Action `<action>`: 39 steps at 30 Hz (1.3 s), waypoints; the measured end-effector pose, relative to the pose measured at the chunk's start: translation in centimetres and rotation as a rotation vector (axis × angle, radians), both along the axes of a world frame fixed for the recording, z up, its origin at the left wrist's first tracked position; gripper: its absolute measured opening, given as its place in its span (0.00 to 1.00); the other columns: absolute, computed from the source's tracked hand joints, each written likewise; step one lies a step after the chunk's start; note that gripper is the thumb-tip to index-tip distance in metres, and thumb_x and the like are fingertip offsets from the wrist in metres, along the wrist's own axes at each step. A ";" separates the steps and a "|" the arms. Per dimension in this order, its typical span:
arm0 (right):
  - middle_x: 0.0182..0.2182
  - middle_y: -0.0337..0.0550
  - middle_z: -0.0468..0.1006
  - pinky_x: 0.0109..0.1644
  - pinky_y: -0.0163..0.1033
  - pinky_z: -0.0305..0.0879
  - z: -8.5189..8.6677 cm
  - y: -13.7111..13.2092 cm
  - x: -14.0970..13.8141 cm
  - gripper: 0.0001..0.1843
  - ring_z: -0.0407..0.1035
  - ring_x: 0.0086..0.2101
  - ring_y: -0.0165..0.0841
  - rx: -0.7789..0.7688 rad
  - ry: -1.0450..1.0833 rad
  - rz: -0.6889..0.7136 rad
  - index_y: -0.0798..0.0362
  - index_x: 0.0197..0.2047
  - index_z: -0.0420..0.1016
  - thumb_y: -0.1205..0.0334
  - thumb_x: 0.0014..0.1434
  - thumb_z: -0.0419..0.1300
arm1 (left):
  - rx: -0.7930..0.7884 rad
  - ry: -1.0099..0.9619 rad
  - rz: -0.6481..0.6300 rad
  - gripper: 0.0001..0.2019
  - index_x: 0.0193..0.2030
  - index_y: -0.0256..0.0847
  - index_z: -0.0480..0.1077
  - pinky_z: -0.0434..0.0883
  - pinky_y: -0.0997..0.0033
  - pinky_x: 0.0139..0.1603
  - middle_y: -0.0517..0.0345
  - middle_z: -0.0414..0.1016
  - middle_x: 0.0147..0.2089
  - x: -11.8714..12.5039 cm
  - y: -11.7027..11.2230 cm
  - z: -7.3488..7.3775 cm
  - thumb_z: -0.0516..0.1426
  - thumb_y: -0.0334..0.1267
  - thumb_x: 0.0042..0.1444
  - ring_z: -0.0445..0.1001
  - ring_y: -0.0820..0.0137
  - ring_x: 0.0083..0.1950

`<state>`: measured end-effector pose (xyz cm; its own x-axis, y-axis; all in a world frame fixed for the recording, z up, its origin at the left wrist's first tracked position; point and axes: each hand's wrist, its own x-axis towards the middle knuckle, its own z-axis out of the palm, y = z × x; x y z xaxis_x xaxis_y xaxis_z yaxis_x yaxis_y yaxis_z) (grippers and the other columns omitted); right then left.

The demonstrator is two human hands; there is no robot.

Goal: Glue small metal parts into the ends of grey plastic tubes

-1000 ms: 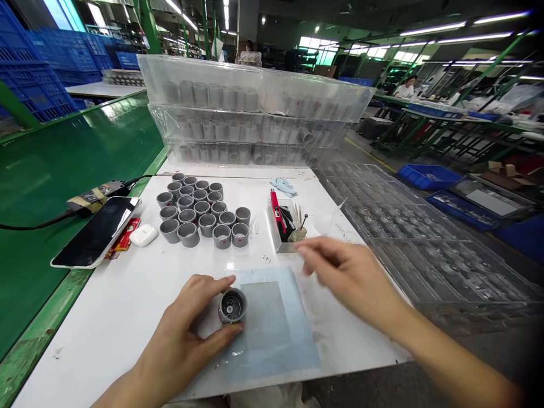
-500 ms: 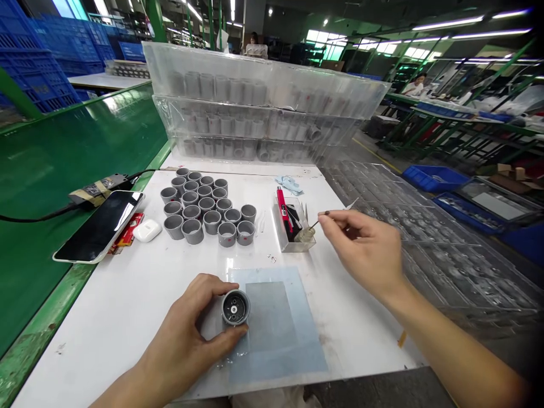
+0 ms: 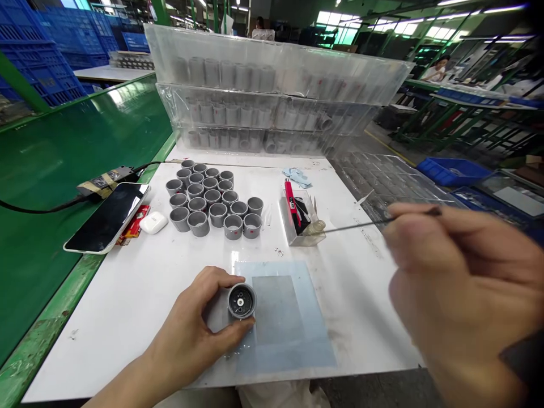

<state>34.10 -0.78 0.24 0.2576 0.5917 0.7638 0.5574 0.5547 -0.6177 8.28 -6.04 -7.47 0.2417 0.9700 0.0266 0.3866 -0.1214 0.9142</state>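
While the left hand (image 3: 193,320) is clamped, thumb against fingers, around a grey cup (image 3: 242,301), the right hand (image 3: 463,283), blurred, is pinched on a thin dark rod (image 3: 355,226). Cup position: at the left hand's fingertips, opening up, dark inside with a pale centre, over the left part of a blue sheet (image 3: 317,343). Rod runs leftward from the right hand to a small jar (image 3: 314,228) in a clear tray (image 3: 304,241); contact there cannot be told. Beyond the left hand: similar grey cups (image 3: 218,222) clustered on the white bench (image 3: 127,317).
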 end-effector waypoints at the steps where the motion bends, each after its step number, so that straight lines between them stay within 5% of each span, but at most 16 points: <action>1: 0.35 0.39 0.85 0.34 0.39 0.75 -0.3 -0.8 -0.9 0.08 0.77 0.30 0.32 -0.006 -0.012 0.098 0.44 0.44 0.84 0.65 0.61 0.68 | 0.005 0.005 0.003 0.20 0.52 0.54 0.69 0.71 0.64 0.51 0.63 0.72 0.49 0.0 0.0 -0.1 0.64 0.29 0.57 0.74 0.66 0.50; 6: 0.25 0.36 0.79 0.27 0.32 0.69 -2.3 -2.5 -4.9 0.08 0.70 0.23 0.26 -0.180 -0.144 0.524 0.53 0.41 0.81 0.73 0.59 0.66 | -0.010 -0.013 -0.002 0.20 0.52 0.52 0.68 0.72 0.61 0.51 0.61 0.72 0.49 0.1 0.0 -0.2 0.62 0.27 0.57 0.75 0.64 0.51; 18: 0.25 0.38 0.76 0.32 0.33 0.67 -4.7 -1.8 -6.1 0.07 0.67 0.25 0.25 -0.148 -0.205 0.646 0.60 0.44 0.81 0.74 0.61 0.64 | -0.019 -0.039 0.015 0.19 0.51 0.53 0.70 0.73 0.61 0.52 0.62 0.74 0.48 0.1 0.0 0.0 0.63 0.28 0.57 0.76 0.64 0.51; 24: 0.25 0.37 0.78 0.31 0.34 0.66 -4.9 -1.7 -5.9 0.08 0.67 0.25 0.26 -0.084 -0.270 0.580 0.58 0.44 0.81 0.74 0.61 0.65 | -0.025 -0.044 0.019 0.19 0.52 0.52 0.70 0.73 0.61 0.52 0.61 0.75 0.49 0.1 -0.2 -0.1 0.64 0.29 0.57 0.76 0.64 0.51; 29: 0.25 0.36 0.78 0.26 0.34 0.67 -2.8 -2.3 -4.8 0.11 0.69 0.23 0.27 -0.129 -0.238 0.583 0.53 0.44 0.80 0.74 0.59 0.64 | -0.028 -0.011 0.004 0.17 0.51 0.52 0.69 0.72 0.61 0.52 0.61 0.74 0.49 0.1 0.0 0.2 0.64 0.30 0.58 0.76 0.64 0.50; 32: 0.31 0.36 0.83 0.27 0.36 0.70 -1.4 -1.8 -2.7 0.15 0.74 0.26 0.30 -0.074 -0.152 0.360 0.46 0.45 0.82 0.73 0.58 0.67 | 0.001 0.018 0.005 0.18 0.52 0.54 0.68 0.72 0.63 0.52 0.62 0.73 0.50 0.0 0.0 0.1 0.64 0.31 0.59 0.75 0.66 0.50; 35: 0.31 0.37 0.84 0.28 0.39 0.68 -1.0 0.4 -0.1 0.08 0.72 0.25 0.31 0.065 -0.021 0.022 0.44 0.40 0.85 0.66 0.59 0.69 | 0.072 0.036 -0.032 0.21 0.54 0.56 0.66 0.73 0.66 0.50 0.63 0.72 0.49 0.0 -0.3 -0.4 0.62 0.29 0.59 0.75 0.67 0.49; 39: 0.27 0.38 0.80 0.28 0.39 0.64 -1.3 3.6 2.8 0.05 0.68 0.24 0.31 0.021 0.007 -0.082 0.49 0.37 0.84 0.58 0.59 0.70 | 0.229 0.109 -0.184 0.28 0.62 0.56 0.63 0.75 0.70 0.48 0.58 0.69 0.54 0.1 -1.0 -1.2 0.56 0.24 0.59 0.75 0.67 0.51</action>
<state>36.92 2.84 -1.02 0.3101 0.5522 0.7739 0.5972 0.5202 -0.6105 8.35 -7.06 -8.69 0.4265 0.8813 0.2034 0.4330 -0.3964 0.8096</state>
